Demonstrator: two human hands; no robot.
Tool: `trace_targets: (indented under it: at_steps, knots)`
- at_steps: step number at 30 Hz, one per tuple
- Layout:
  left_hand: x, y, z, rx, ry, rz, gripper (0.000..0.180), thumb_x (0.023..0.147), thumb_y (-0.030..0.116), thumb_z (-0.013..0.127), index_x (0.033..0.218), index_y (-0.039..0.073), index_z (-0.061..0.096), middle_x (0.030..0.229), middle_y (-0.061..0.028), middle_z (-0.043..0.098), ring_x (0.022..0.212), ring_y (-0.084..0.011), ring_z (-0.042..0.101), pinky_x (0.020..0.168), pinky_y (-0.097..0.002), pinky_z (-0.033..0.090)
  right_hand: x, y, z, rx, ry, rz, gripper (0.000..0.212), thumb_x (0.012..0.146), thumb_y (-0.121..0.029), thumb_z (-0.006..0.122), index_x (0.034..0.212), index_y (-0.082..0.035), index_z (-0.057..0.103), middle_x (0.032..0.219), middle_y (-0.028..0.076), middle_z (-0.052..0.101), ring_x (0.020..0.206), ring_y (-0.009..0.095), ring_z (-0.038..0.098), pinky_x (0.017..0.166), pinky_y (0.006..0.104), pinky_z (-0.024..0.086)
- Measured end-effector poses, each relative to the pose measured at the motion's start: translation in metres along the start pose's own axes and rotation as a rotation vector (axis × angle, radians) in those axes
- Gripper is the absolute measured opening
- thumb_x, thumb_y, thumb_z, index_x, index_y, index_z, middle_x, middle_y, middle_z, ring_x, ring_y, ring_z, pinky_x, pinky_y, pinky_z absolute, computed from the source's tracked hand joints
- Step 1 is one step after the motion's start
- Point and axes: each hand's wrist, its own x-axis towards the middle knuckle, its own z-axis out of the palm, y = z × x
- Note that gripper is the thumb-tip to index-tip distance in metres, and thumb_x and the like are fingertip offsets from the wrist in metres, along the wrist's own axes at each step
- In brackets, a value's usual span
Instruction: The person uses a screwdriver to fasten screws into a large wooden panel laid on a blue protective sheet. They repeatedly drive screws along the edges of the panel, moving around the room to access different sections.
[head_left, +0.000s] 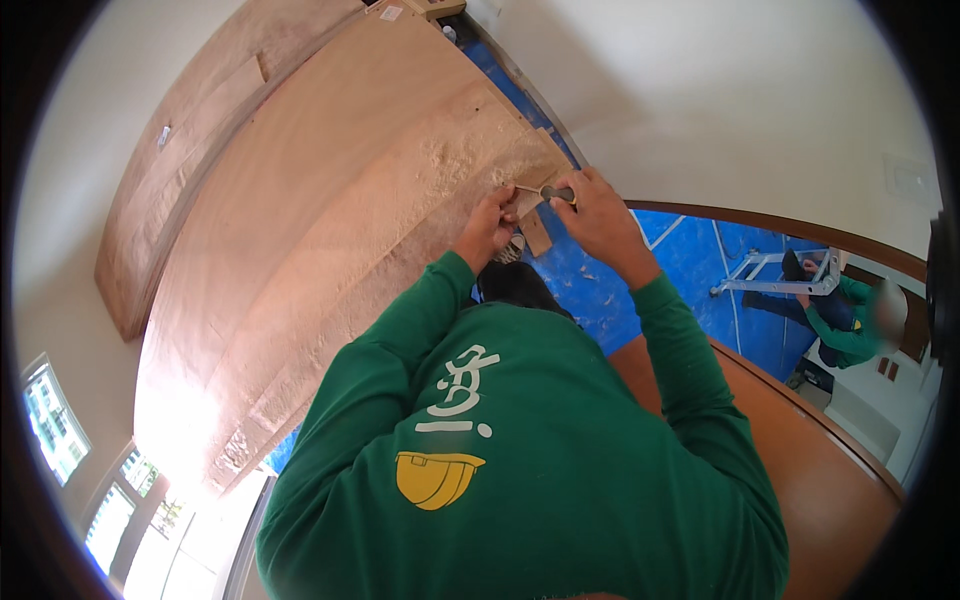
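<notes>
Large wooden panel (pixel 330 250): a broad sheet is seen leaning across the left and centre of the view, with its far right corner brought up to the hands. A rough, scraped-looking band runs along its right edge, which suggests that this edge is the surface being worked.

Left hand (pixel 492 225): it is closed against the panel edge, just left of the tool. What it pinches cannot be told; it appears to be placed there to steady the corner.

Right hand (pixel 598 215): it is clenched around the dark handle of a slim hand tool (pixel 548 190), whose metal tip is pointed left toward the panel corner.

Tool position: it is held between the two hands, at the panel's far right corner, the tip touching or just beside the wood.

Small wood offcut (pixel 537 232): it is seen just below the hands, near the corner.

Second panel (pixel 190 150): it is leaned against the wall, further left.

Blue floor covering (pixel 690 270): it is laid under the work, to the right.

Co-worker (pixel 845 320): a seated person in green is seen far right, beside a metal ladder (pixel 775 272), well apart from the hands.
</notes>
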Motion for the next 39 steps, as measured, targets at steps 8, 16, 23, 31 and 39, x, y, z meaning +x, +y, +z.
trace_targets:
  at_steps: [8,16,23,31,39]
  knots:
    - [-0.011,0.025,-0.009,0.814,0.060,0.197,0.018,0.104,0.021,0.073,0.113,0.005,0.071,0.097,-0.0033,0.068,0.076,-0.0145,0.059,0.067,-0.0318,0.051,0.035,-0.024,0.016,-0.247,0.092,-0.187,0.041,0.101,-0.030,0.066,0.120,0.006,0.063,0.120,0.026,0.067,0.104,0.044,0.071,0.091,0.0513,0.057]
    - [-0.002,0.066,-0.002,1.730,-0.240,0.977,0.026,0.096,0.015,0.074,0.122,0.012,0.076,0.124,-0.0132,0.074,0.102,-0.0392,0.074,0.085,-0.0465,0.060,0.084,-0.042,0.032,-0.349,-0.130,0.046,0.033,0.090,-0.022,0.069,0.111,0.003,0.074,0.103,0.024,0.078,0.099,0.040,0.077,0.081,0.0508,0.060]
    - [0.014,0.068,-0.006,1.741,-0.366,1.068,0.019,0.099,0.016,0.072,0.118,0.011,0.076,0.115,-0.0107,0.077,0.102,-0.0398,0.074,0.082,-0.0469,0.061,0.138,-0.044,0.003,-0.356,-0.710,0.298,0.021,0.081,-0.020,0.068,0.083,-0.007,0.084,0.091,0.018,0.081,0.084,0.035,0.078,0.072,0.0507,0.060]
    - [0.022,0.069,-0.020,1.823,-0.326,1.114,0.020,0.098,0.020,0.073,0.117,0.016,0.077,0.114,-0.0093,0.078,0.098,-0.0371,0.076,0.078,-0.0465,0.062,0.096,-0.033,0.032,-0.733,-0.445,-0.561,0.016,0.082,-0.017,0.073,0.090,-0.009,0.084,0.091,0.018,0.080,0.083,0.037,0.078,0.066,0.0497,0.060]
    - [0.029,0.064,-0.021,1.652,-0.326,1.183,0.016,0.098,0.022,0.074,0.112,0.022,0.079,0.106,-0.0060,0.078,0.089,-0.0358,0.076,0.072,-0.0462,0.061,0.125,-0.050,-0.011,0.055,-0.677,0.588,0.015,0.088,-0.016,0.072,0.086,-0.002,0.078,0.078,0.014,0.071,0.070,0.027,0.071,0.053,0.0457,0.054]
